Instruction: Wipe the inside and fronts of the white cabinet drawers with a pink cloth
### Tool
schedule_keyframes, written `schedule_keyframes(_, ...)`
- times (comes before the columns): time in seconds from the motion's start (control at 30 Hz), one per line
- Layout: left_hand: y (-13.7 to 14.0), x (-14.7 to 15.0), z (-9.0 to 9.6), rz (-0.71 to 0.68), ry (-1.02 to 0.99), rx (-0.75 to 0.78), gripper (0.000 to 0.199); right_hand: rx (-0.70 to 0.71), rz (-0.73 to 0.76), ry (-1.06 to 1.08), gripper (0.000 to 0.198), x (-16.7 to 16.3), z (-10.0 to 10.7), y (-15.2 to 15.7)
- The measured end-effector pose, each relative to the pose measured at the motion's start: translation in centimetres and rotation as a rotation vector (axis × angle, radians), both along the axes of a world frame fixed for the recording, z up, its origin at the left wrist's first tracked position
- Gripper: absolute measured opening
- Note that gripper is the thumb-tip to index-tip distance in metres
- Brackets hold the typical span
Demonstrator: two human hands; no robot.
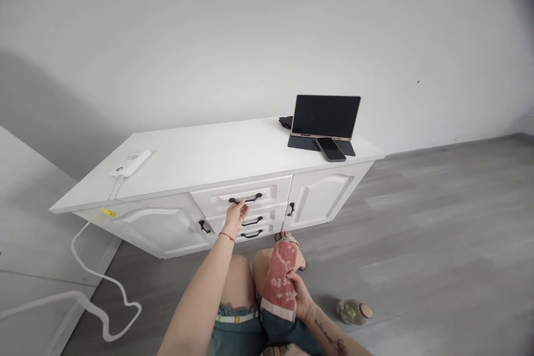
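My left hand reaches to the top drawer of a white cabinet, with its fingers closed around the left part of the black drawer handle. That drawer looks flush with the cabinet front. Over my lap, my right hand grips a red and white patterned towel by its right edge. The towel hangs across my knee, and part of the right fingers is hidden behind it.
On the cabinet top stand a propped tablet, a phone and a white power strip. Its white cable loops down at the left. A corked glass jar is on the floor at my right.
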State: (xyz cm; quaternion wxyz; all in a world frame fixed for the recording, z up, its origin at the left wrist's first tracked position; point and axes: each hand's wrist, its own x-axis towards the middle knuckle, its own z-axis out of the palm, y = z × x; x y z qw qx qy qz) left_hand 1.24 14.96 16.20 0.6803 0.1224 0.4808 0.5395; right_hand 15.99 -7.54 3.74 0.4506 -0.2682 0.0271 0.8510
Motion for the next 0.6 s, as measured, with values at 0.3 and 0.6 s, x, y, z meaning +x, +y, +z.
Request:
schedule_keyframes(0.3, -0.5, 0.5, 0.1, 0.021, 0.016, 0.036, 0.024, 0.039, 0.012, 0.005, 0.029, 0.0, -0.2, 0.1)
schedule_keyframes(0.6, -13.6, -2.1, -3.2, -0.475, 0.126, 0.109, 0.031, 0.086, -0.041, -0.007, 0.027, -0.2, 2.9, -1.1)
